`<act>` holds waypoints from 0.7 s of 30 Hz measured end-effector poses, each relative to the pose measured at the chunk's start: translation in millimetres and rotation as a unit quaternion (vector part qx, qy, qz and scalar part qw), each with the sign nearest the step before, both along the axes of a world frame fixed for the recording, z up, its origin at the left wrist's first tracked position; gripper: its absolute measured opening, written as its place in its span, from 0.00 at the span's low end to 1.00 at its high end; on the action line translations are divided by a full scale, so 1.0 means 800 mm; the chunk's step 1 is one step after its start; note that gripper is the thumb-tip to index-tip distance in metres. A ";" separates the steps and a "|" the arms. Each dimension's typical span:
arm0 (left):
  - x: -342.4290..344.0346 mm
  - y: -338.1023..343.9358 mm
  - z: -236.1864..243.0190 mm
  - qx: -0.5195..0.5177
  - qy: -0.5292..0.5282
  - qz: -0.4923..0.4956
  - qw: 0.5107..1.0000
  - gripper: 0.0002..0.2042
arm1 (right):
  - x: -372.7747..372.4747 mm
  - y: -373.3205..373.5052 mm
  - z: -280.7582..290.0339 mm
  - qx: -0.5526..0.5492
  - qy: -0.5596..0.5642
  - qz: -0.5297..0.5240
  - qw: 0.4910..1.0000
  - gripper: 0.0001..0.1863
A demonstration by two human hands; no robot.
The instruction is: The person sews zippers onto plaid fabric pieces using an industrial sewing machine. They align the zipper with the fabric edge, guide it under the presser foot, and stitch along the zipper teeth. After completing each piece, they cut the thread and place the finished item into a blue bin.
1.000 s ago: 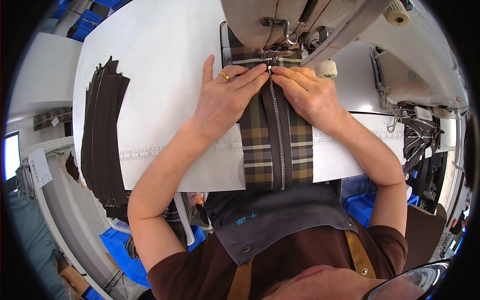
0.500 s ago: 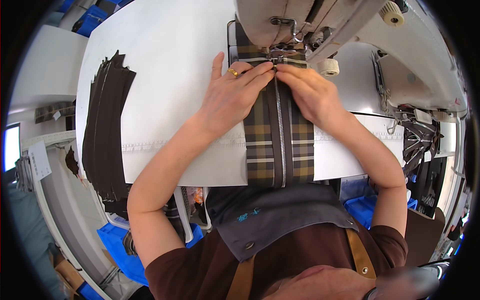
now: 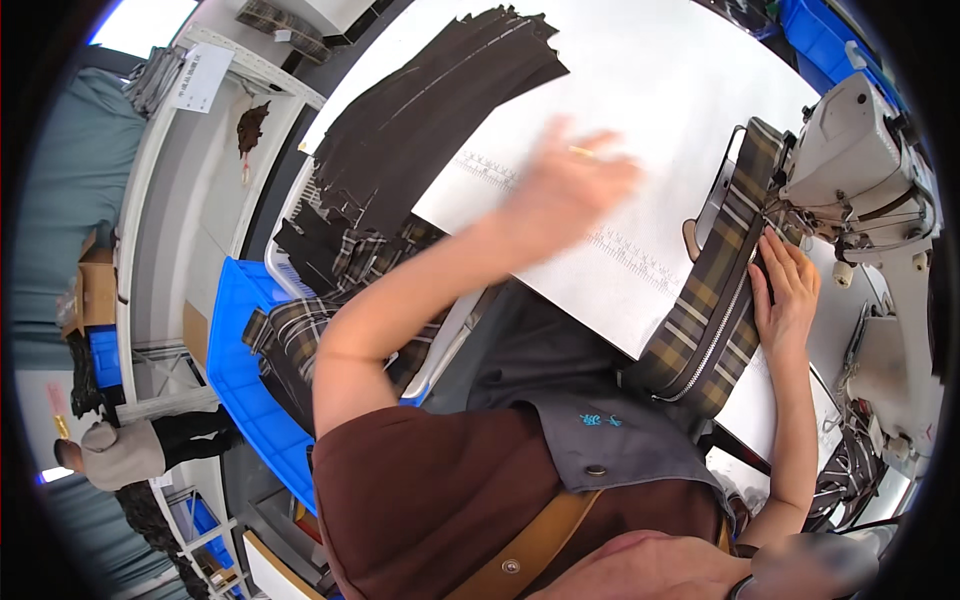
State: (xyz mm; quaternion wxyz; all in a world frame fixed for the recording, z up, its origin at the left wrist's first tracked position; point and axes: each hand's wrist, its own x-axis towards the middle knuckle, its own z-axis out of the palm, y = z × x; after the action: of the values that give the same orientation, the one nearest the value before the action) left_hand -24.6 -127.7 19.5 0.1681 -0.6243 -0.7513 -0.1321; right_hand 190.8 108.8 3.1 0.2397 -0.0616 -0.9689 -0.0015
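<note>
A plaid fabric strip (image 3: 668, 355) with a long metal zipper (image 3: 708, 362) runs up to the presser area of a white sewing machine (image 3: 835, 150). My right hand (image 3: 785, 290) rests on the strip beside the zipper, just short of the machine, with fingers stretched out. My left hand (image 3: 570, 185), blurred, is off the fabric over the white table (image 3: 660, 120), fingers apart and holding nothing I can see. To its left lies a pile of dark brown fabric strips (image 3: 430, 100).
A blue tub (image 3: 235, 330) and a white basket with plaid pieces (image 3: 310, 325) sit below the table's left side. More blue bins (image 3: 820, 40) are beyond the machine. Another person (image 3: 125, 455) stands by white shelving (image 3: 140, 200) at the far left.
The view has swung to the left, bringing shelves and another person in. My left hand has left the zipper and moved leftward, its fingers spreading. My right hand remains on the strip.
</note>
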 end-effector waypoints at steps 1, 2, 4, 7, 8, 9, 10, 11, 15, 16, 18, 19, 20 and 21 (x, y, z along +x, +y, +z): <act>-0.030 -0.031 0.008 -0.058 0.047 0.062 0.995 0.10 | 0.001 0.001 0.000 0.000 0.001 -0.002 1.000 0.17; -0.057 -0.059 0.005 -0.033 0.037 0.133 0.990 0.09 | 0.001 0.001 0.000 -0.001 0.003 -0.005 1.000 0.17; -0.107 -0.093 0.001 0.058 -0.036 0.181 0.981 0.11 | 0.000 0.000 0.000 -0.013 0.007 0.002 1.000 0.17; -0.156 -0.082 0.000 0.134 0.020 0.136 0.981 0.16 | -0.001 -0.001 0.000 -0.022 0.013 0.007 1.000 0.18; -0.165 -0.074 -0.005 0.115 0.000 0.147 0.982 0.15 | -0.002 -0.001 -0.001 -0.023 0.013 0.006 1.000 0.18; -0.172 -0.067 -0.012 0.095 -0.021 0.159 0.983 0.14 | -0.002 -0.002 -0.001 -0.025 0.014 0.006 1.000 0.18; -0.180 -0.060 -0.016 0.075 -0.041 0.170 0.982 0.13 | -0.003 -0.002 -0.001 -0.027 0.014 0.007 1.000 0.18; -0.187 -0.048 -0.012 0.040 -0.014 0.197 0.979 0.09 | -0.001 0.000 -0.003 -0.026 0.017 0.001 1.000 0.18; -0.201 -0.048 -0.011 0.099 -0.074 0.172 0.977 0.08 | 0.001 0.000 -0.002 -0.029 0.019 -0.003 0.999 0.18; -0.195 -0.048 -0.011 0.100 -0.050 0.153 0.982 0.10 | 0.001 0.002 -0.004 -0.029 0.023 -0.001 0.999 0.18; -0.191 -0.050 -0.026 0.105 0.060 0.152 0.981 0.12 | 0.002 0.002 -0.007 -0.028 0.025 0.003 0.999 0.18; -0.192 -0.051 -0.029 0.082 0.069 0.176 0.979 0.13 | 0.000 0.001 -0.006 -0.029 0.029 0.008 0.999 0.18; -0.187 -0.047 -0.026 0.059 0.075 0.197 0.976 0.14 | -0.002 0.001 -0.004 -0.027 0.030 0.011 0.999 0.18; -0.177 -0.039 -0.015 0.021 0.058 0.232 0.971 0.15 | -0.003 0.003 -0.006 -0.024 0.035 0.012 0.999 0.17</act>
State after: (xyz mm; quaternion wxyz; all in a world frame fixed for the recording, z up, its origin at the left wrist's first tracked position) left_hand -166.4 -158.7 7.2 0.2505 -0.4363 -0.8615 -0.0692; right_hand 188.6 111.0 -1.4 0.2719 -0.0559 -0.9603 0.0268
